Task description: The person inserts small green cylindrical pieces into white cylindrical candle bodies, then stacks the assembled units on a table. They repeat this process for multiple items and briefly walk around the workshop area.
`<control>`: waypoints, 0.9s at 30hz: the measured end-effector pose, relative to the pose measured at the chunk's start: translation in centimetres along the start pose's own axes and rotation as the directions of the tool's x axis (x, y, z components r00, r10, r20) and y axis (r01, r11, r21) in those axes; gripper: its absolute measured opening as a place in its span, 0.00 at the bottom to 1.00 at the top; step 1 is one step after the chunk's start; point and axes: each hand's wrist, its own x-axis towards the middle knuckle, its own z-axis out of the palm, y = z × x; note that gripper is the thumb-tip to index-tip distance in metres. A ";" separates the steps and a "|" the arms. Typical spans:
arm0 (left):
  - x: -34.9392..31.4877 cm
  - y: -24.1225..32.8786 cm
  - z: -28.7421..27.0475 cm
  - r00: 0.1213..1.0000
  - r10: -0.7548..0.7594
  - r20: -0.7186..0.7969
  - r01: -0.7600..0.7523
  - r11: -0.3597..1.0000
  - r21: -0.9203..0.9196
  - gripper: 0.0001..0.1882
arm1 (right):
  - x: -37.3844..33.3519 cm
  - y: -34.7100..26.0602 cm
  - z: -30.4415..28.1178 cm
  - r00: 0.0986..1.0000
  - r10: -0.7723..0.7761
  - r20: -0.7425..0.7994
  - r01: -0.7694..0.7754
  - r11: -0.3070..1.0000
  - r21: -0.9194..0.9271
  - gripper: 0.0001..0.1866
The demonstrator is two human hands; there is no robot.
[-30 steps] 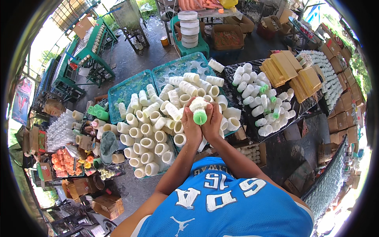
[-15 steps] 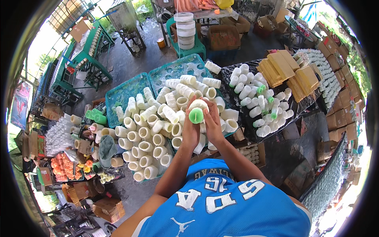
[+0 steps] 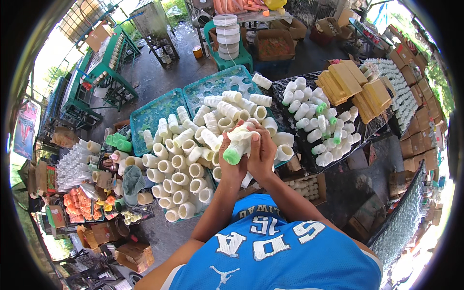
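Note:
A white candle with a green end [image 3: 232, 155] is held between both hands over the near side of the trays, its green end tilted toward the lower left. Around its upper part sits a crumpled cream rubbery sleeve [image 3: 244, 132]. My left hand [image 3: 232, 167] wraps the candle from the left and below. Closed on the sleeve and the candle's upper part is my right hand [image 3: 262, 153], fingers curled over the top. Hollow cream cylindrical moulds [image 3: 197, 185] lie and stand in a heap just left of and beyond my hands, on teal trays [image 3: 153, 107].
White candles with green ends [image 3: 309, 110] lie on a black-covered table to the right, beside yellowish blocks [image 3: 372, 99]. A green chair [image 3: 245, 59] bears stacked white spools [image 3: 227, 36] at the back. Orange pieces [image 3: 79, 205] and cardboard boxes [image 3: 134, 255] stand at the left.
The candle has tipped from facing me to pointing lower left, showing more of its white side. My right hand has shifted up over the sleeve, which is now crumpled.

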 end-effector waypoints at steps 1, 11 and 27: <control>0.1 0.0 -0.3 0.999 -0.034 0.037 0.037 0.997 -0.075 0.29 | 0.1 -0.3 0.0 1.000 0.024 0.002 -0.024 1.000 0.012 0.16; 0.1 0.4 -2.1 0.978 -0.198 0.062 0.208 0.937 -0.280 0.20 | 0.7 -2.6 0.0 0.973 0.208 0.103 -0.226 0.951 0.212 0.16; 1.0 2.0 -1.4 0.989 -0.064 -0.130 0.112 0.908 0.404 0.23 | 1.3 0.2 -1.7 0.866 0.387 0.317 -0.485 0.805 0.342 0.15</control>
